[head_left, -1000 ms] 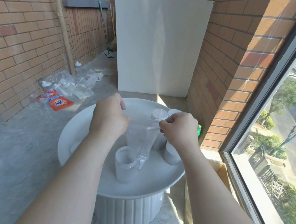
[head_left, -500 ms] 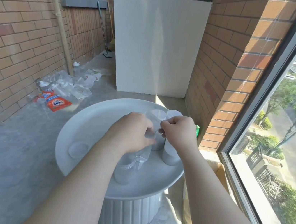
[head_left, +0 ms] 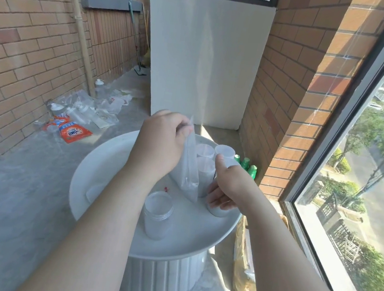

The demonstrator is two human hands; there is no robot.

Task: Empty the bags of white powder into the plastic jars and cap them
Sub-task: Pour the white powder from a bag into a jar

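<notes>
Round white table [head_left: 111,159] bears an open jar [head_left: 158,214]. Left hand [head_left: 162,141] pinches the powder bag [head_left: 188,174] at its top. Right hand [head_left: 226,189], fingers loose, touches a right-edge jar [head_left: 217,211].

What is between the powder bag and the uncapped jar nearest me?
Nothing blocking. The clear plastic bag of white powder, gripped by the left hand, is just beyond the lidless translucent plastic jar. Between them is only the white round table and a small red speck.
</notes>
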